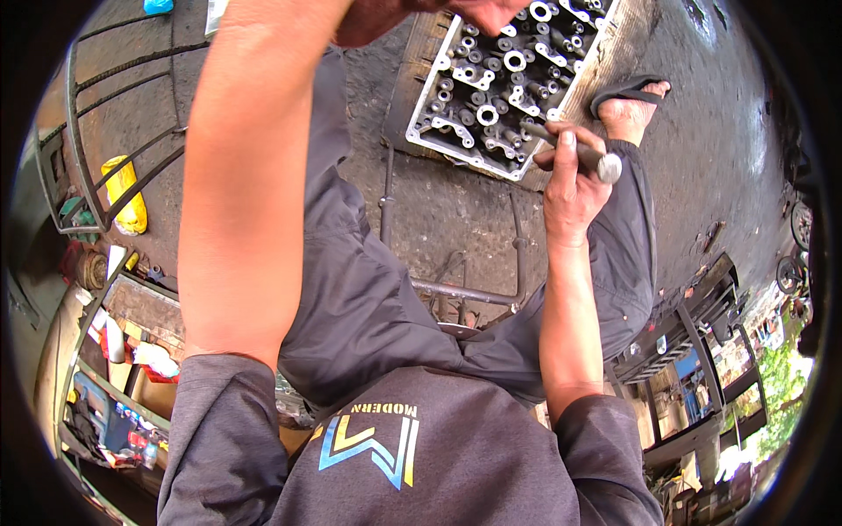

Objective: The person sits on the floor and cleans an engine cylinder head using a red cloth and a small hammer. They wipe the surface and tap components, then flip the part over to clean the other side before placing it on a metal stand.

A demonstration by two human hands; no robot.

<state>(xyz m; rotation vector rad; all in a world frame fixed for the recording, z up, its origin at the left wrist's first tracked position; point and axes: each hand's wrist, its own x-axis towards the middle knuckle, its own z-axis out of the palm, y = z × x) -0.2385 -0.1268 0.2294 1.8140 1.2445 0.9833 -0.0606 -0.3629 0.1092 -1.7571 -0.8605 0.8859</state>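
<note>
While the right hand (574, 188) has fingers closed round a metal rod (609, 167), the left hand (373, 19) is cropped at the top edge; can't tell its grip. Rod's narrow end overlaps the near corner of the cylinder head (515, 61), contact unclear; it lies on a wooden board (419, 63).

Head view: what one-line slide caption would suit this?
The right hand grips a metal rod by the near right corner of an engine cylinder head.
</note>
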